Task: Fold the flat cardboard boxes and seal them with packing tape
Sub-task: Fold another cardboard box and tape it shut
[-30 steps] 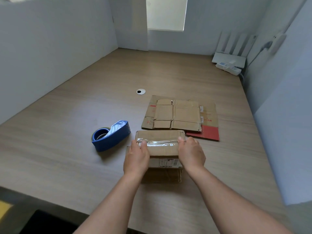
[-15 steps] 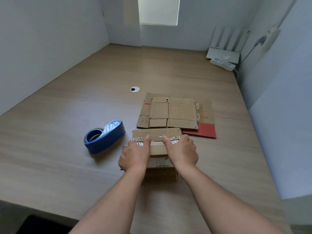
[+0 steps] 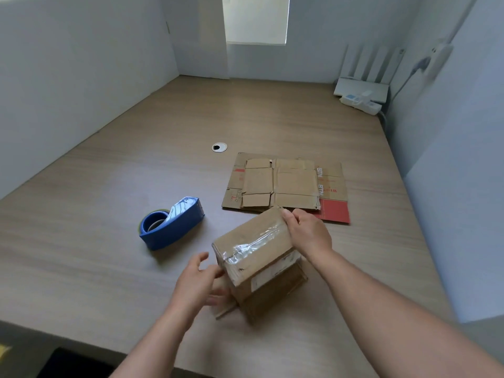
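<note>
Step in hand: the taped box point(image 3: 259, 257) has one seam closed under clear tape point(image 3: 253, 245); judged from its tilt, it is being turned to bring the open side up
Task's thing: the taped box stands tipped on the table point(image 3: 109, 214), with a loose flap showing at its near lower edge
Right hand point(image 3: 308, 236): grasps the far right top corner of the taped box, thumb on top, fingers curled over the edge
Left hand point(image 3: 199, 282): released, fingers spread, their tips against the near left side of the taped box; blurred
Next move calls for: a full turn, the remaining flaps folded shut, then a reach for the tape dispenser point(image 3: 171, 225), near the taped box on its left
Around: flat cardboard sheets point(image 3: 283, 186) just beyond the taped box; cable grommet point(image 3: 219, 147) farther beyond; router point(image 3: 362, 88) and power strip point(image 3: 360, 102) well beyond, to the right
In the way: the loose flap may catch on the table
</note>
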Demonstrator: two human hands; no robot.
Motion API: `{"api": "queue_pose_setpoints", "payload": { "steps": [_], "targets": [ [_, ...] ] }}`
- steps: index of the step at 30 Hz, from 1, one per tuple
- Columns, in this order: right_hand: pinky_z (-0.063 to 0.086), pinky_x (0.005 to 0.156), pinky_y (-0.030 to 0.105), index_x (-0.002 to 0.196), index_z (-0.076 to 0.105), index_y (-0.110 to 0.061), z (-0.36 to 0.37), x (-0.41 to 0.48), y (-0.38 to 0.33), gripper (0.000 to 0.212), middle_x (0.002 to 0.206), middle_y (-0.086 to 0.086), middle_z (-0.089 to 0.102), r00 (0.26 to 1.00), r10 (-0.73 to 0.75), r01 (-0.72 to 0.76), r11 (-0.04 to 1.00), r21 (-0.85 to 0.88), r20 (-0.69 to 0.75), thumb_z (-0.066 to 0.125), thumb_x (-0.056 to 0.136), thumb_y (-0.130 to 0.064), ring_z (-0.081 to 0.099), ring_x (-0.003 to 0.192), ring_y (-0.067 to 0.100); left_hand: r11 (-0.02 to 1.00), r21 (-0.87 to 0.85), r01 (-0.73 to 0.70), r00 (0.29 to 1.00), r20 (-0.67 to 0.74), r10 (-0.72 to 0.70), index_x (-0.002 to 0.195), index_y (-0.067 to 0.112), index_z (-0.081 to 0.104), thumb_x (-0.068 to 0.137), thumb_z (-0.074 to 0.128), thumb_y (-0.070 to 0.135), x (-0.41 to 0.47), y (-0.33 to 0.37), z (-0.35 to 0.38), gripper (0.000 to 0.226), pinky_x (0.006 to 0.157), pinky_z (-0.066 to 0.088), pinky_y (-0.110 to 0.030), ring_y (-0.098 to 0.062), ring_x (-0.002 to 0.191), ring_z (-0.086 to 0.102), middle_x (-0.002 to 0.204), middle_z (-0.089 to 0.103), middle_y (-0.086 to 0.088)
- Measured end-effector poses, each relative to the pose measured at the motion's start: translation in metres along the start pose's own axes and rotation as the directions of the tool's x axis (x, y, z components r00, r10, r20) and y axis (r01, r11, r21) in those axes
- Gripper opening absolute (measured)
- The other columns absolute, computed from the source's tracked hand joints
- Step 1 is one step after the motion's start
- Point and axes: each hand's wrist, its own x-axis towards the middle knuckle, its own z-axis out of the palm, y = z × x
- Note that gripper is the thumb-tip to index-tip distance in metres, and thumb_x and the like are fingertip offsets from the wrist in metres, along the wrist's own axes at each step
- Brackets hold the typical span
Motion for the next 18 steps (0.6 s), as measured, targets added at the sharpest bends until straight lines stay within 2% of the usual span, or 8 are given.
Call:
{"api": "queue_pose_setpoints", "payload": {
  "steps": [2, 3, 5, 7, 10, 12, 14, 18],
  "targets": [
    [0.036, 0.059, 0.031, 0.069, 0.053, -0.023, -0.005, 0.008, -0.001, 0.047, 0.073, -0.006, 0.058, 0.997, -0.027, 0.031, 0.999, -0.044, 0.077, 0.039, 0.092, -0.062, 0.054, 0.074, 0.016, 0.986, 0.125, -0.107, 0.971, 0.226, 0.077, 0.149, 0.039, 0.018, 0.085, 0.070, 0.022, -0.006, -0.010, -0.018, 0.084, 0.074, 0.054, -0.028, -0.019, 0.100, 0.062, 0.123, 0.051, -0.001],
    [0.036, 0.058, 0.030, 0.070, 0.055, -0.023, -0.004, 0.011, -0.004, 0.048, 0.074, -0.006, 0.059, 0.995, -0.026, 0.032, 0.998, -0.061, 0.096, 0.041, 0.090, -0.064, 0.055, 0.076, 0.016, 0.956, 0.224, -0.191, 0.956, 0.265, 0.129, 0.148, 0.043, 0.016, 0.079, 0.077, 0.026, -0.007, -0.011, -0.023, 0.093, 0.083, 0.049, -0.025, -0.015, 0.110, 0.055, 0.129, 0.044, 0.005],
    [0.036, 0.059, 0.030, 0.075, 0.058, -0.022, 0.001, 0.015, -0.011, 0.049, 0.081, -0.004, 0.062, 0.995, -0.009, 0.017, 0.997, -0.072, 0.100, 0.045, 0.086, -0.067, 0.057, 0.083, 0.019, 0.886, 0.325, -0.332, 0.932, 0.260, 0.254, 0.139, 0.039, 0.032, 0.072, 0.082, 0.032, -0.009, -0.011, -0.022, 0.083, 0.094, 0.044, -0.024, -0.009, 0.118, 0.049, 0.129, 0.046, 0.014],
    [0.040, 0.068, 0.032, 0.098, 0.061, -0.022, 0.008, 0.015, -0.019, 0.053, 0.103, -0.001, 0.060, 0.999, 0.014, -0.011, 0.998, -0.067, 0.041, 0.050, 0.080, -0.071, 0.057, 0.099, 0.023, 0.813, 0.447, -0.374, 0.927, 0.154, 0.342, 0.116, 0.032, 0.045, 0.067, 0.082, 0.041, -0.015, -0.012, -0.009, 0.062, 0.087, 0.049, -0.027, -0.008, 0.105, 0.057, 0.109, 0.057, 0.017],
    [0.043, 0.086, 0.039, 0.142, 0.032, -0.029, 0.017, 0.006, -0.032, 0.074, 0.139, 0.010, 0.035, 0.999, 0.044, -0.042, 0.998, -0.051, 0.028, 0.052, 0.082, -0.067, 0.042, 0.124, 0.031, 0.776, 0.541, -0.324, 0.913, -0.037, 0.407, 0.098, 0.023, 0.041, 0.065, 0.079, 0.052, -0.032, -0.013, 0.022, 0.058, 0.075, 0.049, -0.034, -0.015, 0.085, 0.059, 0.091, 0.058, 0.010],
    [0.037, 0.101, 0.045, 0.147, 0.021, -0.039, 0.025, -0.007, -0.034, 0.067, 0.153, 0.012, 0.014, 0.996, -0.034, 0.037, 0.999, -0.034, 0.088, 0.049, 0.089, -0.058, 0.028, 0.136, 0.033, 0.793, 0.532, -0.298, 0.900, -0.121, 0.420, 0.094, 0.021, 0.036, 0.066, 0.079, 0.053, -0.036, -0.013, 0.037, 0.060, 0.071, 0.047, -0.036, -0.020, 0.081, 0.058, 0.087, 0.056, 0.006],
    [0.027, 0.111, 0.045, 0.146, 0.024, -0.044, 0.028, -0.021, -0.028, 0.057, 0.158, 0.010, 0.000, 0.984, -0.099, 0.103, 0.995, -0.016, 0.151, 0.046, 0.094, -0.050, 0.017, 0.143, 0.033, 0.786, 0.543, -0.295, 0.891, -0.142, 0.432, 0.092, 0.021, 0.034, 0.067, 0.078, 0.052, -0.033, -0.011, 0.044, 0.060, 0.069, 0.046, -0.036, -0.021, 0.080, 0.057, 0.087, 0.054, 0.005],
    [0.017, 0.116, 0.037, 0.143, 0.033, -0.045, 0.024, -0.049, -0.008, 0.050, 0.159, 0.006, -0.001, 0.965, -0.148, 0.135, 0.988, 0.073, 0.217, 0.048, 0.095, -0.044, 0.010, 0.145, 0.028, 0.739, 0.599, -0.308, 0.882, -0.111, 0.458, 0.093, 0.020, 0.033, 0.073, 0.077, 0.047, -0.023, -0.005, 0.045, 0.055, 0.064, 0.040, -0.031, -0.020, 0.080, 0.053, 0.091, 0.050, 0.005]
  ]
}}
